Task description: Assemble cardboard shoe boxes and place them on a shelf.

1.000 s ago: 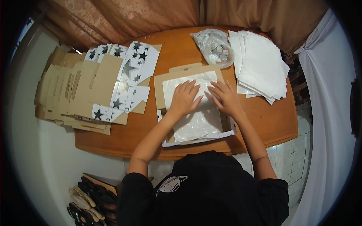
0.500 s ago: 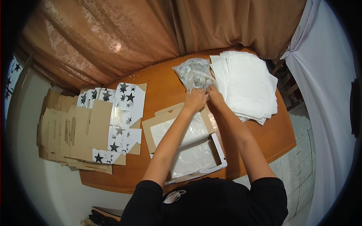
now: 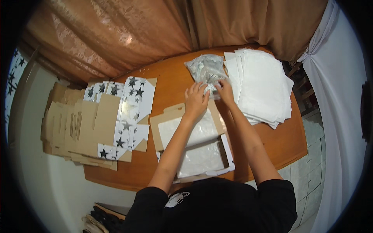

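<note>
Both hands at crumpled clear plastic bag point(image 3: 207, 69) on round orange-brown wooden table point(image 3: 171, 83). Left hand point(image 3: 196, 101) spread open, fingertips touching bag edge. Right hand point(image 3: 225, 90) pinching bag, beside stack of white paper sheets point(image 3: 261, 86).

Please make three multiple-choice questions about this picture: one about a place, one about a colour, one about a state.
1. Where does the stack of white sheets lie?
A. right part of the table
B. on the floor
C. inside the box

2. What colour are the stars on the flat cartons?
A. red
B. black
C. green

3. How is the open box?
A. shut with tape
B. lid open, white paper inside
C. turned upside down

Answers: 1 A, it lies right of the clear bag that both hands touch; 2 B, dark stars on white; 3 B, the lining shows.
</note>
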### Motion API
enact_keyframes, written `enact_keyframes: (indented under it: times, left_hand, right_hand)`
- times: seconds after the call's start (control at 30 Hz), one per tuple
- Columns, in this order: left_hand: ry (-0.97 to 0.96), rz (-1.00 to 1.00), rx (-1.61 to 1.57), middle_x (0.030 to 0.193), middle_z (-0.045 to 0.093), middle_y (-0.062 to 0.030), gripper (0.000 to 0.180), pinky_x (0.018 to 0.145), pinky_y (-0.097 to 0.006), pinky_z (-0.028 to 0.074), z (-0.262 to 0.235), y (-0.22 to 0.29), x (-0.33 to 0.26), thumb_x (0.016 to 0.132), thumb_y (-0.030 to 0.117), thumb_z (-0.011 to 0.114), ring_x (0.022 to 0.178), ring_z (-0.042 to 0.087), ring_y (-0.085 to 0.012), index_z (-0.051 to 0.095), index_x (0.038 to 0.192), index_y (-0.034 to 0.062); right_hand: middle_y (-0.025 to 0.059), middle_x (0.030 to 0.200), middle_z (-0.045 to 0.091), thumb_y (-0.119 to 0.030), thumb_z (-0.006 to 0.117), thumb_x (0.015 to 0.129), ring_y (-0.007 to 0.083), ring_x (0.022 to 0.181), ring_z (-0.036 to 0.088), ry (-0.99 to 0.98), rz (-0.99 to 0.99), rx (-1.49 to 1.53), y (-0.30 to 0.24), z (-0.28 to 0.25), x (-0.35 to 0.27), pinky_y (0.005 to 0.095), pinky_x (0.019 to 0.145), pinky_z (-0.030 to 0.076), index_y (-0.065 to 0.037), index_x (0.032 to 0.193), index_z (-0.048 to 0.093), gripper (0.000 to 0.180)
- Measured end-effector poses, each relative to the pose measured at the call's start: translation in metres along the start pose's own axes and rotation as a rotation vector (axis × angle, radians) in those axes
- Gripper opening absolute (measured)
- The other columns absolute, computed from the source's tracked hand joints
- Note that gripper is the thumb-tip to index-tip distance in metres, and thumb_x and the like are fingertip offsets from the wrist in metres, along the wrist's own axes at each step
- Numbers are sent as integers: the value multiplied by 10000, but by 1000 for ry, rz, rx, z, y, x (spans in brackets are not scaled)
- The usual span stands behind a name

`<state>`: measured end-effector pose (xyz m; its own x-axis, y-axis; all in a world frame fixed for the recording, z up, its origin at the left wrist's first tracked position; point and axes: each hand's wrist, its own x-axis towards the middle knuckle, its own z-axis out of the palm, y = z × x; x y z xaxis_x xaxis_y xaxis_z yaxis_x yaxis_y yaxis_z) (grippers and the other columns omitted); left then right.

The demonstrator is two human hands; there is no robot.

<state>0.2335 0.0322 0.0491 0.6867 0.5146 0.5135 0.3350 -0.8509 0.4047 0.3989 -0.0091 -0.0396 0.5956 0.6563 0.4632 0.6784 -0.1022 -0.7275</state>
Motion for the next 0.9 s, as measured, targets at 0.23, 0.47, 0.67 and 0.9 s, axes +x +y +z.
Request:
enact_keyframes:
  times: [0.23,0.47,0.67,0.9]
  left_hand:
    - [82,-107,-118,1208,496,-117,317,957,-387,307,-86,1,-43,863,259,509,1132,445,-284,552,1126,89]
    - [314,-562,-641,1224,457,-178,419,980,-354,313,-138,-38,-151,867,244,521,1153,418,-302,460,1195,-9]
    - [196,-682,-88,1250,428,-200,586,995,-370,297,-148,-58,-226,858,310,531,1188,384,-321,322,1298,-16]
    - [-6,-767,-624,1166,485,-229,556,943,-355,345,-127,-74,-262,883,350,479,1096,469,-329,353,1255,-43]
  right_hand:
    - [33,932,560,-69,614,815,94,821,529,-189,105,926,-154,-55,-88,218,708,444,-18,1170,500,377]
    - [93,1181,508,-209,570,861,164,1068,493,-449,159,693,-175,-55,-175,292,832,442,-49,1233,451,421]
    - [159,1150,509,-251,534,877,245,1024,503,-59,209,196,-141,-85,-183,318,865,398,6,1175,473,398]
    - [264,1280,377,-345,487,888,346,1192,373,-71,367,277,-128,-55,-229,362,992,294,59,1279,335,583]
